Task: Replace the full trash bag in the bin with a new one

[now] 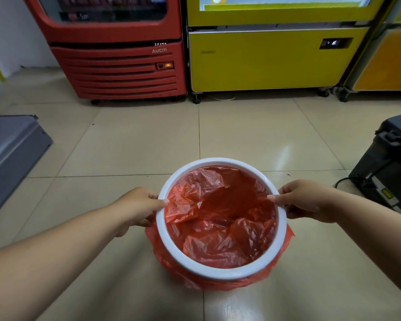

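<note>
Red trash bag point(220, 218) lines a round bin on the tiled floor point(137, 140), its overhang hiding the bin's walls below the white rim ring point(218, 161). Left hand point(137, 206) and right hand point(308, 200) pinch the ring at opposite sides, fingers curled closed, thumbs on top. Far behind, a red cooler point(116, 54) reads "AUCM"; the yellow cabinet point(264, 61) label is illegible.

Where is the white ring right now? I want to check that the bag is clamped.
In the head view, the white ring sits low centre atop the red bag, held between the left hand and right hand.
</note>
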The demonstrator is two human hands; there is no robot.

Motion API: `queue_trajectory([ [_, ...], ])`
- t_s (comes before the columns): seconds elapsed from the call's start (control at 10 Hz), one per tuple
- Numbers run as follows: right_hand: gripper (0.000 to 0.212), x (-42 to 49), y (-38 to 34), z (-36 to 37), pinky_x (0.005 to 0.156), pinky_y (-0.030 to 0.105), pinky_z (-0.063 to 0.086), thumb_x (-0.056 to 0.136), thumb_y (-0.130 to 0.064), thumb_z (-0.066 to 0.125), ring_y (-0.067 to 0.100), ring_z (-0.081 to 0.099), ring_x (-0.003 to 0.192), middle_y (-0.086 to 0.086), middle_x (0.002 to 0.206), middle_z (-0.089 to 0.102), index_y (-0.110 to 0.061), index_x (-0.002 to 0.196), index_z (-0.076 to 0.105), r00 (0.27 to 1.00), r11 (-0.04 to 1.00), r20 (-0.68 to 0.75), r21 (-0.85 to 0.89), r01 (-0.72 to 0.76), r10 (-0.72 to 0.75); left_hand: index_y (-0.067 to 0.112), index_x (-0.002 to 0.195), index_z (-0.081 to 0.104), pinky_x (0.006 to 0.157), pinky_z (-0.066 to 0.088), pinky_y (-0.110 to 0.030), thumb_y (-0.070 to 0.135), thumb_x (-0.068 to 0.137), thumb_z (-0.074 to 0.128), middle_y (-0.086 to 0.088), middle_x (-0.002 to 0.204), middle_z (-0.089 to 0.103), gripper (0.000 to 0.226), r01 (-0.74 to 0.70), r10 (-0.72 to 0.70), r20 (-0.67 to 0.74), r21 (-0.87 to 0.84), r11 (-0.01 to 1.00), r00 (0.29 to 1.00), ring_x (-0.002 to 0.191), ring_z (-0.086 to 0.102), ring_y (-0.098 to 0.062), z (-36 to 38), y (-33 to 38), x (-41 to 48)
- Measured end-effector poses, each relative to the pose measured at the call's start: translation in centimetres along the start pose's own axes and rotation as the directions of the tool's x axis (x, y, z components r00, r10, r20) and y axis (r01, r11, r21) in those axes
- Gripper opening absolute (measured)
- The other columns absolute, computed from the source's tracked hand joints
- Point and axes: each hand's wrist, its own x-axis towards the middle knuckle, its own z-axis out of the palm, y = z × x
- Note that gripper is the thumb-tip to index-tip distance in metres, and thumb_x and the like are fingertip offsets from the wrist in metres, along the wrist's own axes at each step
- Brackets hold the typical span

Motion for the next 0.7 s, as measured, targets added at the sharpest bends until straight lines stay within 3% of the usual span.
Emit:
queue_trajectory([
  [0.1,0.029,-0.2,0.6,0.2,0.080,0.035,0.057,0.083,-0.015,0.069,0.031,0.064,0.083,0.028,0.100,0.070,0.011,0.094,0.063,1.000,0.996,-0.008,0.093,-0.001,0.001,0.002,0.082,0.068,0.069,0.049,-0.029,0.014,0.086,0.063,-0.006,0.066,0.068,0.013,0.009,-0.010,-0.006,-0.154,0.988,1.000,0.059,0.059,-0.016,0.3,-0.8,-0.5],
  [0.2,0.018,0.0,0.7,0.5,0.086,0.040,0.053,0.084,-0.010,0.067,0.032,0.061,0.080,0.031,0.092,0.066,0.007,0.084,0.063,0.998,0.988,-0.061,0.151,0.036,-0.027,-0.001,0.079,0.068,0.065,0.051,-0.030,0.011,0.085,0.064,-0.009,0.064,0.067,0.013,-0.054,0.037,-0.092,-0.195,0.979,0.995,0.056,0.060,-0.017,0.7,-0.8,0.0],
  [0.4,0.026,1.2,0.7,0.2,0.086,0.045,0.053,0.084,-0.014,0.067,0.033,0.062,0.077,0.029,0.089,0.066,0.011,0.088,0.063,0.987,0.983,-0.151,0.163,0.078,-0.053,0.002,0.075,0.066,0.063,0.048,-0.029,0.016,0.088,0.061,-0.014,0.072,0.067,0.020,-0.129,0.102,-0.147,-0.183,0.975,0.984,0.062,0.060,-0.024,0.8,0.4,2.4],
  [0.5,0.034,1.7,0.7,-0.2,0.086,0.044,0.055,0.084,-0.015,0.068,0.033,0.064,0.079,0.031,0.094,0.067,0.016,0.096,0.061,0.987,0.980,-0.151,0.180,0.080,-0.053,0.001,0.078,0.066,0.067,0.050,-0.031,0.016,0.088,0.061,-0.012,0.071,0.068,0.019,-0.136,0.114,-0.124,-0.190,0.972,0.986,0.065,0.061,-0.025,0.5,0.7,3.0],
  [0.6,0.029,1.8,0.6,-0.1,0.083,0.040,0.057,0.084,-0.019,0.068,0.028,0.063,0.074,0.024,0.085,0.068,0.009,0.091,0.064,0.992,0.988,-0.121,0.143,0.049,-0.032,0.007,0.087,0.069,0.067,0.050,-0.027,0.024,0.088,0.060,-0.008,0.083,0.070,0.019,-0.088,0.080,-0.064,-0.131,0.987,0.995,0.072,0.064,-0.020,0.0,1.3,2.6],
  [0.7,0.037,0.8,-0.9,-0.9,0.070,0.032,0.054,0.089,-0.037,0.061,0.021,0.057,0.072,0.013,0.089,0.066,-0.001,0.095,0.065,0.989,0.999,-0.141,0.024,-0.031,0.034,0.013,0.112,0.063,0.080,0.042,-0.027,0.045,0.089,0.052,-0.001,0.105,0.062,0.041,-0.028,0.046,-0.217,0.085,0.996,0.975,0.095,0.059,-0.020,-1.0,3.1,1.3],
])
